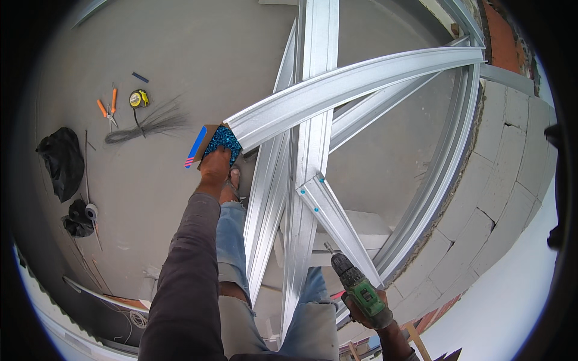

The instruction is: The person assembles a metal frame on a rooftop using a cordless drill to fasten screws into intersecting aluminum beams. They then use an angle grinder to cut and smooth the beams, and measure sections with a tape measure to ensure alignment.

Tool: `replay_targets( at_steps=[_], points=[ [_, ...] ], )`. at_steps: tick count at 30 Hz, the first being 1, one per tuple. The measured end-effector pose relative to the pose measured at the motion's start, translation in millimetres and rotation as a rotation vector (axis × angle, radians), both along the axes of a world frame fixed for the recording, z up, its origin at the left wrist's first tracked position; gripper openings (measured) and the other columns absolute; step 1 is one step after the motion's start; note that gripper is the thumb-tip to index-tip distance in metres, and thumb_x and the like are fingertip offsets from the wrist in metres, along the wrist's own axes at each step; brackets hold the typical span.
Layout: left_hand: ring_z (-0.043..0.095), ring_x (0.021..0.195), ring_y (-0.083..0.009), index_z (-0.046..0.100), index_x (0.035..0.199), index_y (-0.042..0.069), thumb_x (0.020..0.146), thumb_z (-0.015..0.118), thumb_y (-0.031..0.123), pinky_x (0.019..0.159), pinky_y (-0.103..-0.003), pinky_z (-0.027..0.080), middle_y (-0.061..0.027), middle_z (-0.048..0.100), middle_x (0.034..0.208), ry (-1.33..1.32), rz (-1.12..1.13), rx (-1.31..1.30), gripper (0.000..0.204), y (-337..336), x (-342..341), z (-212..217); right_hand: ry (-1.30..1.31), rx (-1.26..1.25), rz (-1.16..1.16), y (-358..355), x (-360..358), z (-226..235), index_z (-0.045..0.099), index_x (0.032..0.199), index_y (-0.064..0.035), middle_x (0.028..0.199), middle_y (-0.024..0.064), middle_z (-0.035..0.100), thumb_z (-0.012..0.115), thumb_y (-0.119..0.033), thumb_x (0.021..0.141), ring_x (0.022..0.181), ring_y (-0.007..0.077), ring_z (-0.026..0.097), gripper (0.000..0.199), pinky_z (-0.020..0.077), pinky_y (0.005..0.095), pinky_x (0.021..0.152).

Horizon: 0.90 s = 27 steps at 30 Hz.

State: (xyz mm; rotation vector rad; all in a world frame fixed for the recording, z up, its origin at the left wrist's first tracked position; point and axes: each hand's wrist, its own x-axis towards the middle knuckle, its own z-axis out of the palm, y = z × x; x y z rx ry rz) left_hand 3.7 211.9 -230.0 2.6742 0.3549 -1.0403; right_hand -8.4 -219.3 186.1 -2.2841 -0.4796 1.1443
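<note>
A green cordless drill (357, 287) is gripped by the closed fingers of the right hand (374, 313), its bit pointed at the short metal brace (337, 222) with blue screws. The footing seems to be high, near the block wall (500, 198), so balance could be lost while both hands are busy. The left hand (215, 166) is reached into a small cardboard box (208, 144) of blue screws, its fingertips hidden inside, so their state cannot be told; the box, with a blue and pink striped side, is rested by the curved profile (355, 81) and could be tipped. No label is readable
</note>
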Motion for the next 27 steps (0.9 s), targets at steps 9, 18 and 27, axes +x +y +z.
replay_targets(
  at_steps=[9, 18, 27],
  points=[
    [0.073, 0.101, -0.0360, 0.072, 0.103, 0.007, 0.084, 0.077, 0.012, 0.087, -0.045, 0.059, -0.0152, 0.072, 0.110, -0.121, -0.022, 0.042, 0.020, 9.6, -22.2, -13.1, 0.322, 0.016, -0.323, -52.3, -119.3, 16.2, 0.062, 0.132, -0.0047, 0.106, 0.0164, 0.074, 0.080, -0.020, 0.081, 0.095, 0.0347, 0.074, 0.057, 0.0597, 0.0420, 0.081],
    [0.072, 0.096, -0.0194, 0.072, 0.120, -0.003, 0.094, 0.064, 0.006, 0.088, -0.029, 0.057, -0.0103, 0.074, 0.101, 0.131, 0.559, -0.349, 0.029, 0.3, -37.7, 96.9, 0.337, 0.095, -0.561, -92.4, -171.8, 43.9, 0.058, 0.128, -0.0122, 0.095, 0.0180, 0.072, 0.072, -0.033, 0.086, 0.089, 0.0407, 0.071, 0.049, 0.0549, 0.0485, 0.078],
    [0.066, 0.094, -0.0127, 0.067, 0.109, 0.015, 0.098, 0.074, 0.033, 0.081, -0.028, 0.059, 0.0033, 0.067, 0.100, 0.611, 1.388, -1.058, 0.022, -318.2, -97.8, 367.5, 0.111, 0.366, -0.849, -139.8, -223.5, 85.3, 0.059, 0.133, -0.0125, 0.103, 0.0176, 0.073, 0.072, -0.036, 0.087, 0.092, 0.0411, 0.071, 0.053, 0.0545, 0.0470, 0.080]
  ],
)
